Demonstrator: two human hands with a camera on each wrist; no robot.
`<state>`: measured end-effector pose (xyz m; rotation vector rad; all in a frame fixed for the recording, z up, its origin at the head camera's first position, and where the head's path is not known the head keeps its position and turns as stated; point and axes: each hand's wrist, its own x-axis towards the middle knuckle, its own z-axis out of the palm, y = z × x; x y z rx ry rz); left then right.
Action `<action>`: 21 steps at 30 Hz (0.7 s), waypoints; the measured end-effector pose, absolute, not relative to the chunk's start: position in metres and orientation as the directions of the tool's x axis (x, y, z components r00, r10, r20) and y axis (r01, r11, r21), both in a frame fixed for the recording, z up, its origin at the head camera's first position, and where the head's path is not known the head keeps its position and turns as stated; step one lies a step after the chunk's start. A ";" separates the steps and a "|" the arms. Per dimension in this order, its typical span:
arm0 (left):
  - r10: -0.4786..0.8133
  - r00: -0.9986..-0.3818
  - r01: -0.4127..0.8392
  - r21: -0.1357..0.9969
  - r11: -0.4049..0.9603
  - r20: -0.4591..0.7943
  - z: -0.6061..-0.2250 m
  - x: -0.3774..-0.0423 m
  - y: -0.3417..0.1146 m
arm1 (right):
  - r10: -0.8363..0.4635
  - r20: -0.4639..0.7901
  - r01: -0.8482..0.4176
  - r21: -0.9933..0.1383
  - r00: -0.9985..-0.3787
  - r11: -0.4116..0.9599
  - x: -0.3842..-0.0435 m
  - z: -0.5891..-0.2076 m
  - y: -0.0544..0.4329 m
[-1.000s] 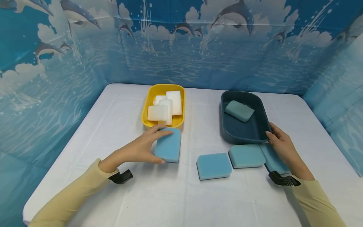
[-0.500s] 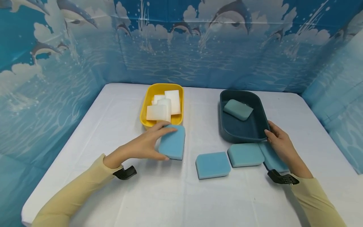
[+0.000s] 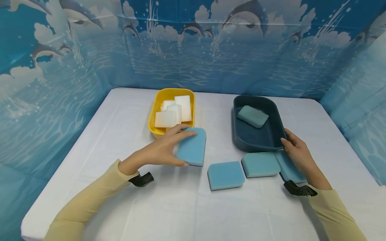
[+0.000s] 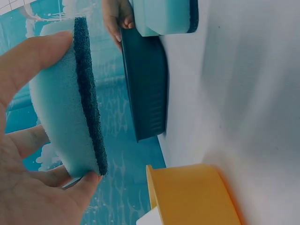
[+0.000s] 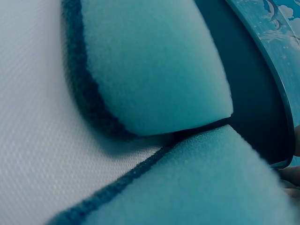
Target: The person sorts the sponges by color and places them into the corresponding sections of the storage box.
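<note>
My left hand (image 3: pixel 163 147) pinches a light blue sponge (image 3: pixel 193 147) between thumb and fingers, in front of the yellow tub's near right corner. In the left wrist view the sponge shows a dark scouring layer (image 4: pixel 89 98) on one face, held off the tablecloth. My right hand (image 3: pixel 297 152) grips the rim of a dark teal tub (image 3: pixel 253 147) at its near right corner. Inside that tub lies one blue-green sponge (image 3: pixel 252 116). Before it on the table lie a blue sponge (image 3: pixel 226 175), a greener sponge (image 3: pixel 260 164) and another sponge (image 3: pixel 290 167) partly under my right hand.
A yellow tub (image 3: pixel 151 117) with several white sponge blocks (image 3: pixel 166 119) stands at the back left. White cloth (image 3: pixel 169 207) covers the table. A blue dolphin-print curtain (image 3: pixel 193 67) hangs behind it and along both sides.
My left hand has carried the blue sponge rightward and slightly away from me, past the yellow tub's near side. The right hand stays on the teal tub's rim.
</note>
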<state>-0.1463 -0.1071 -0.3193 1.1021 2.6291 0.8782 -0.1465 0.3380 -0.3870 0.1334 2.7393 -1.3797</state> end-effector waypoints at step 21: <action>0.731 -0.678 0.633 0.565 0.528 0.076 -0.314 -0.166 -0.073 | 0.050 -0.101 0.111 -0.802 -0.994 0.587 -0.148 -0.390 0.339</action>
